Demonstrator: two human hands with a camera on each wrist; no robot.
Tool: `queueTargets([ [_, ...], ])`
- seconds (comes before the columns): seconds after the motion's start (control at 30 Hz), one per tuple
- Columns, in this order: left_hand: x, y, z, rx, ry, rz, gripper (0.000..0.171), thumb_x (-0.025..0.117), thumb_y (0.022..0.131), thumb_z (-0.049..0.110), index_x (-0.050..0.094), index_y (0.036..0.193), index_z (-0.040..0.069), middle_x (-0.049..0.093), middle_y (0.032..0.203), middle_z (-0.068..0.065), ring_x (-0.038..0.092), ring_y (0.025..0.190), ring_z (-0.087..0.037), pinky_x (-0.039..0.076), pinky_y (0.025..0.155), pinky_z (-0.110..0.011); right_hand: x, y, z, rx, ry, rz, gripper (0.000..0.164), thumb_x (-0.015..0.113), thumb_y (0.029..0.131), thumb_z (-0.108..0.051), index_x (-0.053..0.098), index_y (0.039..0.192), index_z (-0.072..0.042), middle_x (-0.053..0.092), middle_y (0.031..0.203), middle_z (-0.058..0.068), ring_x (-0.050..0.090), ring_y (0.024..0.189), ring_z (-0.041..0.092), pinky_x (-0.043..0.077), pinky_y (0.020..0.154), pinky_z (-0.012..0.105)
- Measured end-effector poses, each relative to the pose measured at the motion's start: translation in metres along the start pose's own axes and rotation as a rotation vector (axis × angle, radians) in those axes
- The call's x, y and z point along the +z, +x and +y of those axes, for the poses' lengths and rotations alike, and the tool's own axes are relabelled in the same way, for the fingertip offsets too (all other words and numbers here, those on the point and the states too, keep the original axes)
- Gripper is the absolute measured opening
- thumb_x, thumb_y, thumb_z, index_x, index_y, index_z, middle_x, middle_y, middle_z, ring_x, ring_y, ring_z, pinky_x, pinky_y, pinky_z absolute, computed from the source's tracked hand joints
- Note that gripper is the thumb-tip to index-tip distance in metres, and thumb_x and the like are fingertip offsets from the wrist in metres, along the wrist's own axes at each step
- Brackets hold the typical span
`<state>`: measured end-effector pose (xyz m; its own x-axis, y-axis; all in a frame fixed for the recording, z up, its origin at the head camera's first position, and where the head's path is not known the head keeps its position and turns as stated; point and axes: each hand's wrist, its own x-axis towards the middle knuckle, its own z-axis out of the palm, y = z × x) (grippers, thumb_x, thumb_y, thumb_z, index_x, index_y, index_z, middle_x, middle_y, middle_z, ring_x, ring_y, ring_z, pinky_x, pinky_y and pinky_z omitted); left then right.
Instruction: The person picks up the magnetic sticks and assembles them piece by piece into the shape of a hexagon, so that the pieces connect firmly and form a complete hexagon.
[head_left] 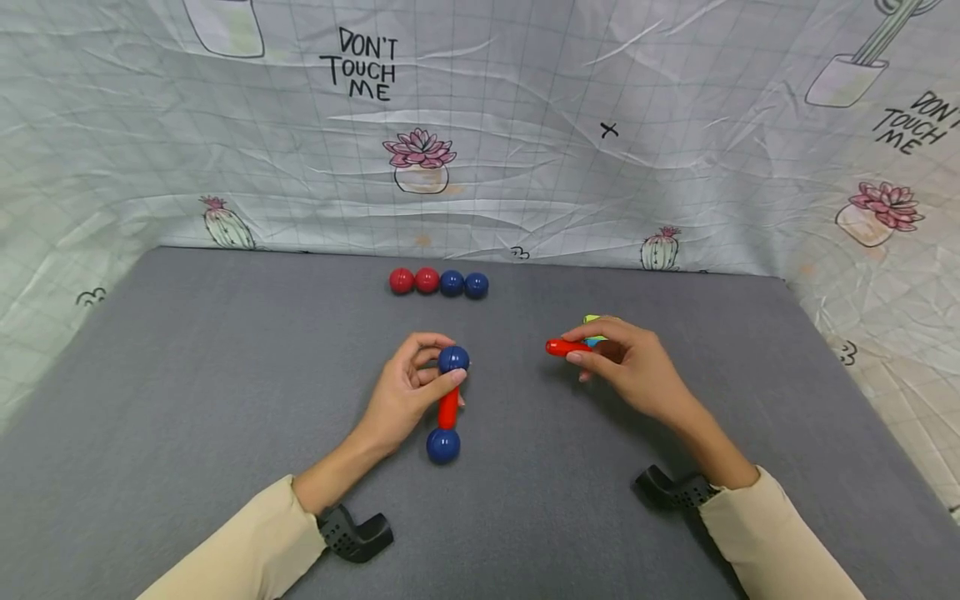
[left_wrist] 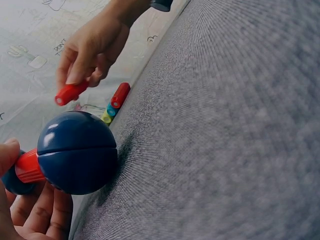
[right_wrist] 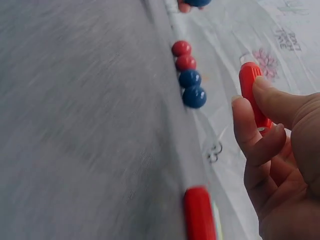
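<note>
My left hand (head_left: pixel 393 400) grips a red rod (head_left: pixel 447 410) with a blue ball on each end, its thumb and fingers around the upper blue ball (head_left: pixel 453 359). The lower blue ball (head_left: pixel 443 446) points toward me and looms large in the left wrist view. To the right, my right hand (head_left: pixel 641 371) pinches a second red rod (head_left: pixel 566 347) between thumb and fingers above the table. Nothing is fitted on that rod's visible ends in the right wrist view. Both hands are apart from each other.
Two red balls (head_left: pixel 414 281) and two blue balls (head_left: pixel 464 285) sit in a row toward the back of the grey table (head_left: pixel 225 375). Beyond the right hand lie a red rod (left_wrist: pixel 120 95), a blue one (left_wrist: pixel 111 109) and a yellow-green one (left_wrist: pixel 106 118). A printed cloth (head_left: pixel 525 192) hangs behind.
</note>
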<state>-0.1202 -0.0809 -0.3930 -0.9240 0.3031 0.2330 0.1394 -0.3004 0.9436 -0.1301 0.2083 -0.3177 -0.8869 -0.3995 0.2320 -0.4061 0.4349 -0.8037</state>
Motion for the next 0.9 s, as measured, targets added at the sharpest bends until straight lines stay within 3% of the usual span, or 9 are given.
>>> queueTargets([
  [0.1, 0.000, 0.000, 0.000, 0.002, 0.002, -0.005, 0.044, 0.062, 0.090, -0.002, 0.040, 0.127, -0.010, 0.057, 0.108, -0.026, 0.064, 0.065, -0.029, 0.056, 0.062, -0.038, 0.005, 0.009, -0.006, -0.031, 0.007, -0.024, 0.024, 0.068, 0.085, 0.006, 0.067, 0.109, 0.001, 0.062, 0.104, 0.012, 0.064, 0.064, 0.035, 0.054, 0.060, 0.040],
  [0.27, -0.001, 0.000, 0.001, 0.000, 0.006, -0.011, 0.044, 0.063, 0.091, -0.001, 0.040, 0.128, -0.011, 0.054, 0.113, -0.035, 0.065, 0.066, -0.029, 0.056, 0.064, -0.038, 0.016, 0.023, -0.005, -0.084, 0.000, -0.057, 0.024, 0.068, 0.086, 0.004, 0.067, 0.109, 0.000, 0.062, 0.103, 0.011, 0.064, 0.064, 0.033, 0.051, 0.056, 0.033],
  [0.53, -0.003, 0.000, 0.000, -0.007, 0.027, -0.007, 0.043, 0.062, 0.091, -0.001, 0.041, 0.127, -0.012, 0.055, 0.113, -0.035, 0.065, 0.066, -0.025, 0.056, 0.063, -0.037, 0.032, 0.046, 0.009, -0.079, 0.018, -0.108, 0.022, 0.070, 0.088, -0.010, 0.069, 0.110, -0.011, 0.062, 0.106, 0.003, 0.065, 0.067, 0.018, 0.047, 0.052, 0.028],
  [0.63, -0.003, 0.000, 0.000, -0.008, 0.038, 0.000, 0.043, 0.062, 0.091, -0.002, 0.041, 0.127, -0.012, 0.056, 0.111, -0.033, 0.065, 0.065, -0.025, 0.056, 0.062, -0.037, 0.037, 0.051, 0.006, -0.062, 0.036, -0.125, 0.022, 0.069, 0.088, -0.010, 0.069, 0.110, -0.013, 0.061, 0.106, 0.003, 0.066, 0.067, 0.021, 0.047, 0.053, 0.029],
  [0.9, -0.001, 0.001, 0.001, -0.022, 0.029, -0.002, 0.041, 0.061, 0.091, -0.003, 0.043, 0.127, -0.011, 0.056, 0.111, -0.035, 0.065, 0.065, -0.027, 0.056, 0.062, -0.037, 0.047, 0.052, -0.017, -0.043, 0.068, -0.188, 0.020, 0.065, 0.090, -0.002, 0.067, 0.110, -0.001, 0.060, 0.104, 0.010, 0.064, 0.069, 0.035, 0.045, 0.054, 0.026],
])
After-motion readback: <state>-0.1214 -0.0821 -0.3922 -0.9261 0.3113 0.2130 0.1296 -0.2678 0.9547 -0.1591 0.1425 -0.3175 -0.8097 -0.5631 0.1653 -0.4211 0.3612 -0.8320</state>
